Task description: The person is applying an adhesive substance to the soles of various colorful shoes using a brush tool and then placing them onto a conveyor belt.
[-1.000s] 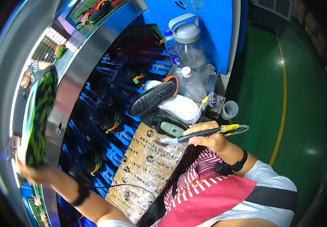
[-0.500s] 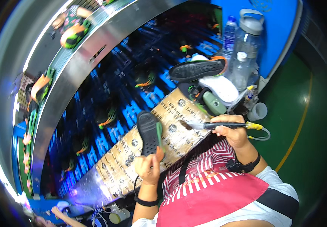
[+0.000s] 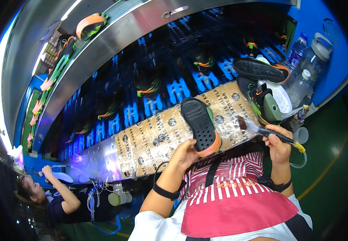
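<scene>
A black shoe sole (image 3: pixel 196 119) with round holes and a green and orange rim is held by its orange end in my left hand (image 3: pixel 184 154). It is over a ledge wrapped in printed brown tape (image 3: pixel 162 132); I cannot tell whether it touches. My right hand (image 3: pixel 279 145) grips the dark handle of a brush (image 3: pixel 272 132). Its brown bristles point left, apart from the sole. A yellow fitting and clear tube trail from the handle's rear end.
Beyond the ledge, a dark conveyor (image 3: pixel 149 68) carries shoes on blue holders. At right are a second black sole (image 3: pixel 258 69), a white sole (image 3: pixel 279 98), a shoe upper on a green last (image 3: pixel 271 106) and clear bottles (image 3: pixel 301 84). A co-worker (image 3: pixel 57 197) sits at lower left.
The whole view has swung, so everything sits further right and the co-worker shows more. My left hand still holds the sole and my right hand the brush.
</scene>
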{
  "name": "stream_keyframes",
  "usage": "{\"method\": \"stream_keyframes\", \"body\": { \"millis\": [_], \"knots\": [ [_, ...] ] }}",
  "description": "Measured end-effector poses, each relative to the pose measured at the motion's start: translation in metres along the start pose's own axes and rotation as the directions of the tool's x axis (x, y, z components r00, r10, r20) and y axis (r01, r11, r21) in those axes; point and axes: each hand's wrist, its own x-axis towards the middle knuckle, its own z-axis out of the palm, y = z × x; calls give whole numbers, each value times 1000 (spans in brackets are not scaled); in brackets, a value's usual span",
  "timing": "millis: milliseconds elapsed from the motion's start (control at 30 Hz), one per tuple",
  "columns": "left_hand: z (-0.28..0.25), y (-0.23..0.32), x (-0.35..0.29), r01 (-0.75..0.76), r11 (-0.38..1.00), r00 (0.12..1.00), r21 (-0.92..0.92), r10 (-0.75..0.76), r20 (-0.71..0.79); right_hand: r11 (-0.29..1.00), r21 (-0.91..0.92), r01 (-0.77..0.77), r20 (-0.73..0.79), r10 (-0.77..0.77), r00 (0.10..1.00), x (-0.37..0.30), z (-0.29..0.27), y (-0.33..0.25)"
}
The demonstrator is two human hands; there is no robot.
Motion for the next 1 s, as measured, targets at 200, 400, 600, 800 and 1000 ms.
{"method": "stream_keyframes", "body": {
  "millis": [200,400,600,800,1000],
  "knots": [
    [17,-18,4,137,838,983,-529,-51,175,998,40,-48,-10,49,999,2,4,3],
    [16,-40,12,222,804,934,-551,-13,357,998,-38,-43,13,43,999,6,8,-5],
    [33,-45,11,65,918,933,-391,83,350,960,-236,152,219,-100,971,13,21,-15],
    [39,-51,14,-91,957,963,-276,155,220,809,-283,516,416,-381,826,22,49,-15],
    [47,-65,10,-52,986,970,-160,88,225,641,-455,619,296,-546,783,37,62,1]
  ]
}}
